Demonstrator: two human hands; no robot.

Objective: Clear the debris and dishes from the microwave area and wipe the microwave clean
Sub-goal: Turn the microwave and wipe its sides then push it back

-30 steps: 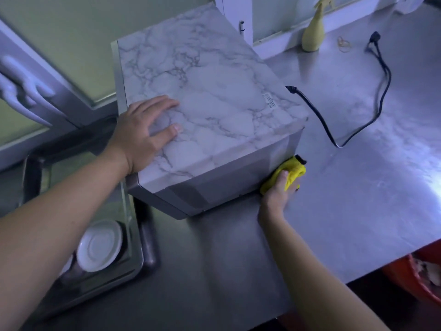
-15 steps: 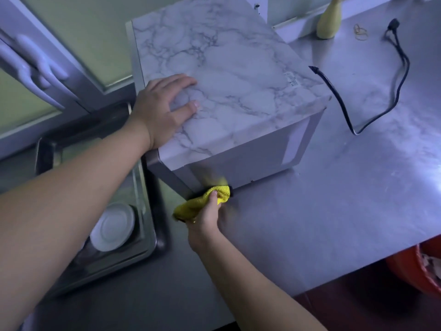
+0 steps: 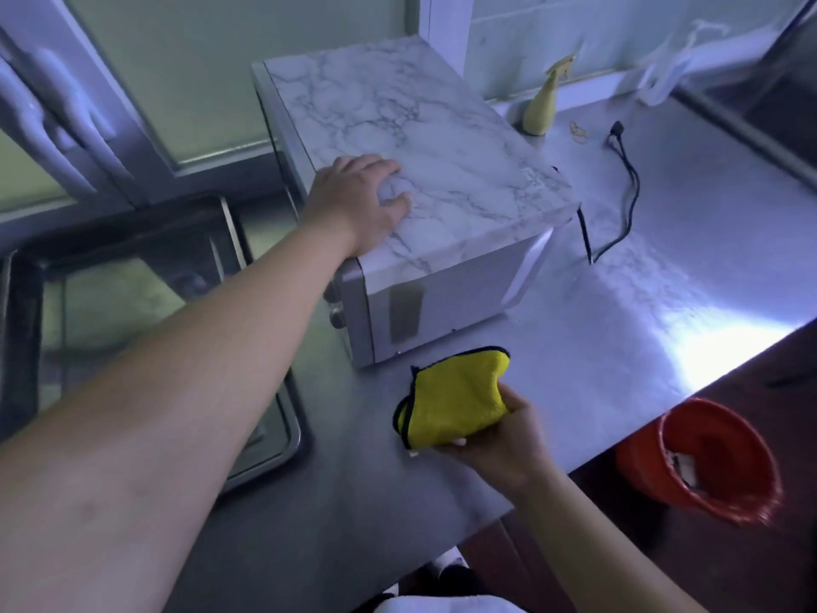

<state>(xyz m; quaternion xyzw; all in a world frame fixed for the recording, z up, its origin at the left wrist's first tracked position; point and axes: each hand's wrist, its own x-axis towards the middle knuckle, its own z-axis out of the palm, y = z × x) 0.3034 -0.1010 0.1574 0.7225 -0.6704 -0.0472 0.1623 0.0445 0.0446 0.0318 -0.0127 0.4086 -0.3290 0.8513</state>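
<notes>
Table: open stretch right of centre, running to the lower edge. Obstacles: microwave at upper centre; power cord trailing right of it; spray bottle at the back; sink at left.

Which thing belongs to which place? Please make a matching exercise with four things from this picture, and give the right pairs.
Things:
1. yellow cloth
2. spray bottle
3. red bucket
4. left hand

Places:
A. lower than the counter, off its near right edge
B. resting on top of the microwave
C. held in the right hand
D. standing at the back of the counter

Pairs: 1-C, 2-D, 3-A, 4-B
</notes>
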